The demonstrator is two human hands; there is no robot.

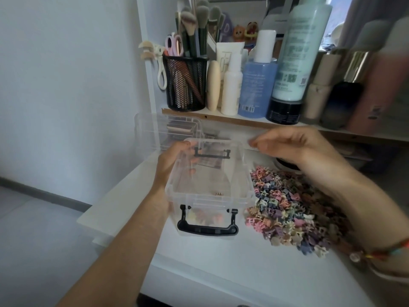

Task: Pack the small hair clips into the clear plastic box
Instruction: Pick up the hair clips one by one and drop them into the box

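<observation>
The clear plastic box (210, 199) stands open-topped, its mouth free from above. Bare worktop (221, 262) lies near it. The clip pile (298, 209) crowds its right side, the left hand (170, 165) grips its left wall, and a shelf (221, 119) of bottles (294, 52) closes the far side.

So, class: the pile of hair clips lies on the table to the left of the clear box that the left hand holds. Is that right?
Not quite. In the head view the pile of hair clips lies on the table to the right of the clear box, not the left. The left hand does hold the box.
</observation>
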